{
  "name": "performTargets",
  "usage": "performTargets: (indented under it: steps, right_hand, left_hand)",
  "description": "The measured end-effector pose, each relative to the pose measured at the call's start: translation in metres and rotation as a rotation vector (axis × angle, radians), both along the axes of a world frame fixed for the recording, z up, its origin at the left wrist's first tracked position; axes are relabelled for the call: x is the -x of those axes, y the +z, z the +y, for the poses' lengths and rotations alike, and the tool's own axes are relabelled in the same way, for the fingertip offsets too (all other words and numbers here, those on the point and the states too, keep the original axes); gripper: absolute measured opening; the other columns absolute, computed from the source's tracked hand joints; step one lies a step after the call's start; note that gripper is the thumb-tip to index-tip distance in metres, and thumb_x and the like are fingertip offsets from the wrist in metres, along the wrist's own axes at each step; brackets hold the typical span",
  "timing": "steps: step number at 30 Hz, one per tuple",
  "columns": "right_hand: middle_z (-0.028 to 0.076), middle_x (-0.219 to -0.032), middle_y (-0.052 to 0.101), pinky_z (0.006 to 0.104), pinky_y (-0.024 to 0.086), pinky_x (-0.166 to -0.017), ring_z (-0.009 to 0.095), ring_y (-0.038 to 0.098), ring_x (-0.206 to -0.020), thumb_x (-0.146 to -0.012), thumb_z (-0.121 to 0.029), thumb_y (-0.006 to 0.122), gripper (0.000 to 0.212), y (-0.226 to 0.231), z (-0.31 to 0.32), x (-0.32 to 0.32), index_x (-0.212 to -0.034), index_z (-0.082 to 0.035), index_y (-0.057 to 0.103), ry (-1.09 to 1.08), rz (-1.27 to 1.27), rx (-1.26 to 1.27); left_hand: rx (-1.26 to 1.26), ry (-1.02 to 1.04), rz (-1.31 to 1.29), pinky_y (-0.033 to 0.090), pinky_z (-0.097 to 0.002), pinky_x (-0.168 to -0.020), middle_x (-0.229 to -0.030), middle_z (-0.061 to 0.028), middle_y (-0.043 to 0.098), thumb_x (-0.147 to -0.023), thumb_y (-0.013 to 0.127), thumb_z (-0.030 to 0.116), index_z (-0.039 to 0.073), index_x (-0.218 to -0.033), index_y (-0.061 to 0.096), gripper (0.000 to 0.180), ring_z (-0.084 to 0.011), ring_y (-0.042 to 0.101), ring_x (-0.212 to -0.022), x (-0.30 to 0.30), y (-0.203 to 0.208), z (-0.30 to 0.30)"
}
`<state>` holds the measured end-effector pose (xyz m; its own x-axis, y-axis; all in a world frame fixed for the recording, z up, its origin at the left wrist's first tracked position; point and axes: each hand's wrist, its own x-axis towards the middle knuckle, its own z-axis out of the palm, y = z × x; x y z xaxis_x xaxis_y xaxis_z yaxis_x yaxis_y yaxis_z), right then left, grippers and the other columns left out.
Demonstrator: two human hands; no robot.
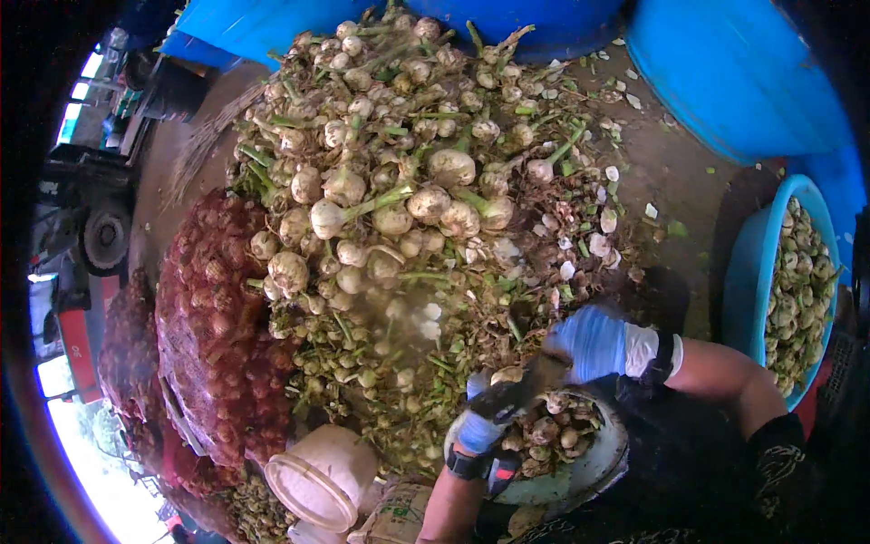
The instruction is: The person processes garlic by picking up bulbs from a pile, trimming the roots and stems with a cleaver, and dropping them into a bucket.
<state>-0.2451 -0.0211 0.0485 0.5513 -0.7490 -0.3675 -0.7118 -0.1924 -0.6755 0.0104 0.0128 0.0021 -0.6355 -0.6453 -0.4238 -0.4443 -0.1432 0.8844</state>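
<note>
Left hand: gloved [489, 412], dark over blue, near the pail's left rim; a pale bulb [507, 374] shows at its upper edge — whether the fingers grip it, I cannot tell.
Right hand: in a blue glove [584, 344], blurred, raised above and right of the left; its fingers are hidden, so open or closed cannot be told.
Between the hands: something dark [542, 372], too blurred to name.
Pail: white [618, 442], just below both hands, with loose bulbs [550, 433] inside.
Heap: bulbs with green stalks [381, 218], ahead of the hands and spreading left.
Peelings: pale scraps [598, 245] on the ground, ahead of the right hand.
Net sack: red [217, 335], full, well left of the left hand.
Bucket: whitish [317, 480], tilted, nearer on that same side.
Tub: blue [758, 272], right of the right hand — bulbs [797, 295] fill it.
</note>
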Motion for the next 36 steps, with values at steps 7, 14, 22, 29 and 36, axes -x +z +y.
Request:
performTargets:
  steps: [7,14,22,29,36]
  right_hand:
    - [0.020,-0.071,0.062,0.0447,0.050,-0.063,0.038,0.062,-0.069,-0.067,-0.030,0.063,0.027,-0.035,0.011,0.046,-0.077,-0.005,0.064,-0.321,0.224,-0.119]
    - [0.016,-0.068,0.059,0.0395,0.047,-0.055,0.033,0.059,-0.062,-0.073,-0.029,0.065,0.024,0.027,0.014,0.006,-0.082,-0.007,0.064,-0.134,-0.364,-0.273]
    - [0.022,-0.075,0.062,0.0402,0.050,-0.064,0.038,0.062,-0.071,-0.068,-0.028,0.064,0.033,0.004,0.008,-0.007,-0.090,-0.003,0.064,-0.422,-0.269,-0.139]
    - [0.022,-0.073,0.063,0.0414,0.050,-0.063,0.035,0.063,-0.067,-0.066,-0.031,0.067,0.039,-0.078,0.039,0.016,-0.087,0.002,0.064,-0.349,-0.131,-0.145]
    - [0.025,-0.067,0.060,0.0432,0.048,-0.059,0.036,0.061,-0.064,-0.060,-0.042,0.076,0.051,-0.072,0.033,0.026,-0.069,0.006,0.061,-0.417,0.075,-0.365]
  left_hand:
    - [-0.112,0.224,0.158,0.050,-0.0279,-0.076,-0.092,-0.0042,0.064,-0.056,0.089,0.033,0.000,-0.102,0.057,0.065,-0.0134,0.061,-0.082,0.012,0.049,-0.035]
    - [-0.705,1.191,0.725,0.050,-0.0399,-0.071,-0.080,-0.0044,0.061,-0.086,0.046,0.059,0.008,-0.100,0.059,0.054,-0.0216,0.059,-0.069,0.049,0.064,-0.058]
    - [-0.634,1.277,1.024,0.046,-0.0453,-0.090,-0.090,-0.0080,0.060,-0.085,0.059,0.035,0.006,-0.092,0.058,0.030,-0.0268,0.058,-0.091,0.062,0.042,-0.036]
    - [-0.788,1.046,1.306,0.046,-0.0448,-0.089,-0.096,-0.0071,0.061,-0.078,0.060,0.020,0.009,-0.104,0.055,0.029,-0.0284,0.059,-0.096,0.054,0.033,-0.012]
    - [-0.444,0.375,0.267,0.050,-0.0332,-0.072,-0.091,-0.0079,0.060,-0.080,0.070,0.028,0.003,-0.119,0.050,0.051,-0.0208,0.061,-0.077,-0.026,0.043,-0.026]
